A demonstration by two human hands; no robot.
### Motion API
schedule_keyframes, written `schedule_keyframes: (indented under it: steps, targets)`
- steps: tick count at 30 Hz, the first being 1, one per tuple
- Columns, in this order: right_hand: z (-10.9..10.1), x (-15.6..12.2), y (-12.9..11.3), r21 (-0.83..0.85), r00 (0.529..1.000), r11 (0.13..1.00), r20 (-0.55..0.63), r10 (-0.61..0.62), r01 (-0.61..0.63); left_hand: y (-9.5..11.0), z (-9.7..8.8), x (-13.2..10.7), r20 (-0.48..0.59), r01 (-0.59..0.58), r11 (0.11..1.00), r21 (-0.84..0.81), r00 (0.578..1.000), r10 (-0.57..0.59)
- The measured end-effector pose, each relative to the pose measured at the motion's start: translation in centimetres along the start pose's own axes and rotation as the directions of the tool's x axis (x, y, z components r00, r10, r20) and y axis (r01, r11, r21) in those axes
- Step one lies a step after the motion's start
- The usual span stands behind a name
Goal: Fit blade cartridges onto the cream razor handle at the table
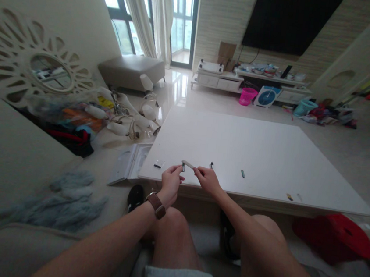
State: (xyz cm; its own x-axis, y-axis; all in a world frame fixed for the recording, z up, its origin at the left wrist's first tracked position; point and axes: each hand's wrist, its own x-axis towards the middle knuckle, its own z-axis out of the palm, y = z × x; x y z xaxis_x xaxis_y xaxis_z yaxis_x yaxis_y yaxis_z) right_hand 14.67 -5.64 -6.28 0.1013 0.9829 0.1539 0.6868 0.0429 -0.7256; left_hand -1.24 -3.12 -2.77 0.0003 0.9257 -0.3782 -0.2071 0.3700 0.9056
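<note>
My left hand (171, 182), with a brown-strapped watch on its wrist, pinches a small dark, frame-like piece (183, 168) over the white table's near edge. A slim, light-grey stick-shaped tool (188, 164) is gripped by my right hand (207, 179). Its far tip meets or nearly meets the small piece; contact is too small to tell. On the white table (230, 143) lie a small black-and-white piece (158, 164) left of my hands and a small black part (212, 164) just beyond my right hand. Farther right is a short green strip (242, 173).
A small yellow-and-dark piece (290, 196) lies near the table's right front edge. An open white box (124, 163) stands by the left end, below a lamp fixture (137, 120) on the floor. A red stool-like object (336, 236) sits at the right.
</note>
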Motion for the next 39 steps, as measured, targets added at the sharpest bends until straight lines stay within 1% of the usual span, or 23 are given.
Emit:
schedule_keyframes:
  steps: [4, 8, 12, 16, 21, 24, 27, 29, 33, 35, 37, 39]
  targets:
    - [0.02, 0.02, 0.02, -0.026, 1.000, 1.000, -0.028, 0.014, -0.015, 0.01, 0.05, -0.06, 0.012, -0.007, 1.000, 0.008, 1.000, 0.007]
    - [-0.18, -0.02, -0.05, -0.038, 0.996, 0.999, -0.087, 0.016, -0.020, 0.07, 0.10, -0.22, 0.019, -0.007, 1.000, 0.017, 1.000, 0.006]
    - [-0.48, -0.01, -0.01, 0.011, 0.990, 0.999, -0.138, 0.041, -0.040, 0.10, 0.18, -0.27, 0.014, -0.004, 1.000, 0.011, 1.000, 0.004]
    - [-0.61, -0.03, -0.03, 0.046, 0.991, 0.998, -0.126, 0.051, -0.046, 0.12, 0.24, -0.29, 0.016, -0.007, 1.000, 0.007, 1.000, 0.007]
    - [-0.50, -0.06, -0.31, -0.014, 0.995, 0.999, -0.092, 0.033, -0.035, 0.21, 0.22, -0.36, 0.022, -0.021, 1.000, 0.004, 1.000, 0.021]
    - [-0.55, 0.09, -0.29, -0.051, 0.987, 0.997, -0.152, 0.053, -0.062, 0.19, 0.18, -0.33, 0.006, -0.012, 1.000, 0.009, 1.000, 0.012]
    - [-0.76, 0.24, -0.10, -0.035, 0.971, 0.995, -0.224, 0.085, -0.095, 0.09, 0.14, -0.28, 0.011, -0.016, 1.000, 0.015, 1.000, 0.016]
    - [-0.88, 0.22, -0.01, -0.009, 0.972, 0.995, -0.214, 0.092, -0.096, 0.01, 0.13, -0.27, 0.021, -0.024, 1.000, 0.016, 1.000, 0.023]
    - [-0.79, -0.04, 0.02, -0.003, 0.994, 0.999, -0.097, 0.042, -0.043, -0.11, 0.14, -0.32, 0.030, -0.025, 1.000, 0.007, 0.999, 0.025]
    - [-0.64, -0.11, 0.00, 0.001, 0.998, 1.000, -0.063, 0.025, -0.025, -0.16, 0.16, -0.35, 0.021, -0.014, 1.000, -0.003, 1.000, 0.014]
    - [-0.52, -0.06, -0.01, 0.004, 0.997, 0.999, -0.067, 0.034, -0.034, -0.19, 0.17, -0.36, 0.015, -0.001, 1.000, -0.005, 1.000, 0.001]
    - [-0.46, 0.06, -0.02, -0.007, 0.994, 0.998, -0.094, 0.054, -0.055, -0.23, 0.17, -0.35, 0.014, 0.007, 1.000, 0.001, 1.000, -0.007]
